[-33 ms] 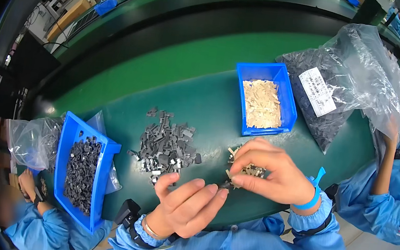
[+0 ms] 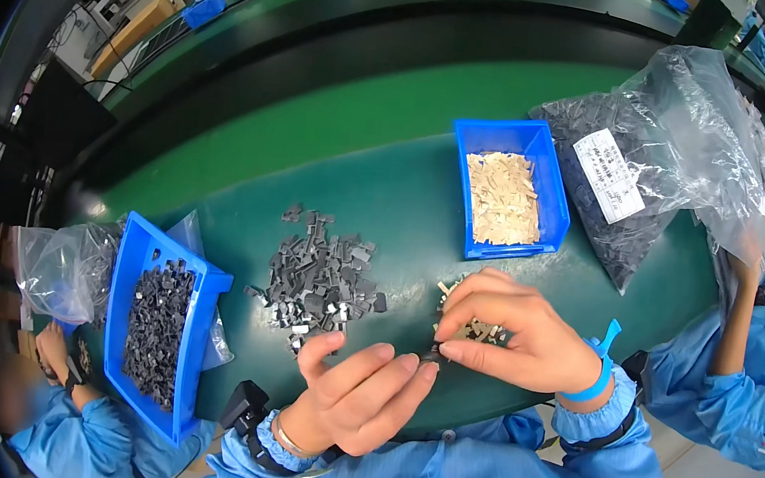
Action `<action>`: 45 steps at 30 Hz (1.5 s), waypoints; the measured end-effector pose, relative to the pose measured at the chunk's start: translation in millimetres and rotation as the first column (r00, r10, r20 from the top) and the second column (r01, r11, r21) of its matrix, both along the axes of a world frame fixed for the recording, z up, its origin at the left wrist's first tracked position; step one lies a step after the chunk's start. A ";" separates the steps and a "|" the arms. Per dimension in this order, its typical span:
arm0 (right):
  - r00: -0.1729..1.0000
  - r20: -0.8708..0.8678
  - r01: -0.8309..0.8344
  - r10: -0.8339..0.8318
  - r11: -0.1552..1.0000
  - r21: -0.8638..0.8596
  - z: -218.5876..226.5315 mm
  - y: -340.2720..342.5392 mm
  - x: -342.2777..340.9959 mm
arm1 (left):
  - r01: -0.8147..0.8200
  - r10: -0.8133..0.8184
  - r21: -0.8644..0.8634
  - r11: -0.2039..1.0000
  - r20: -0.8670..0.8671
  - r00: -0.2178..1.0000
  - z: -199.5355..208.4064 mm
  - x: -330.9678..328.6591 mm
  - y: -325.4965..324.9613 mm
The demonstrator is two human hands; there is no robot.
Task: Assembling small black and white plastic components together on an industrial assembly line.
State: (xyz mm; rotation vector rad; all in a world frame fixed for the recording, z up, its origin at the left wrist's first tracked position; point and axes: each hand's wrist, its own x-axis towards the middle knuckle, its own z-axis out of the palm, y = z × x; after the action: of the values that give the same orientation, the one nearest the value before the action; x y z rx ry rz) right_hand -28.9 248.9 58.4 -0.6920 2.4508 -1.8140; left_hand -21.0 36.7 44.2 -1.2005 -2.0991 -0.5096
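Right hand (image 2: 523,338) narrowed, thumb and forefinger nearly together, I have its thumb tip against a small dark piece (image 2: 431,355), which the left hand (image 2: 357,403) meets from the other side with its fingertips while another finger stands apart. Little has shifted since the previous picture: the piece shows more plainly between the hands, so I judge the work to be at a fine two-handed fit; how firmly either grips, I cannot tell. It sits over the near side of the dark green counter (image 2: 252,213), between a heap of dark grey plastic pieces (image 2: 321,270) and small pale beige strips (image 2: 486,331) partly behind my right fingers.
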 end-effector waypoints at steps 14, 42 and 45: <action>0.977 0.098 -0.199 0.190 0.976 0.089 -2.7 -6.2 -0.8 | 0.065 -0.065 -0.016 0.998 -0.037 0.997 -12.6 4.2 -5.9; 0.914 -0.200 0.280 -0.353 0.906 -0.318 -30.8 -27.1 19.7 | -0.350 -0.671 0.613 0.708 0.739 -0.063 -2.5 -34.6 7.6; 0.935 -0.242 0.156 -0.259 0.914 -0.374 -30.2 -33.2 23.5 | -0.497 -0.836 0.684 0.534 0.340 -0.431 -5.0 -16.3 7.3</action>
State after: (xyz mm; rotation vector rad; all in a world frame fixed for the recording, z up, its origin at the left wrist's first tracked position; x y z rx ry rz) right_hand -5.4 215.8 28.2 -0.7833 2.4762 -2.4343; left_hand -37.4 44.0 39.2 -0.2713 -1.4722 -3.6622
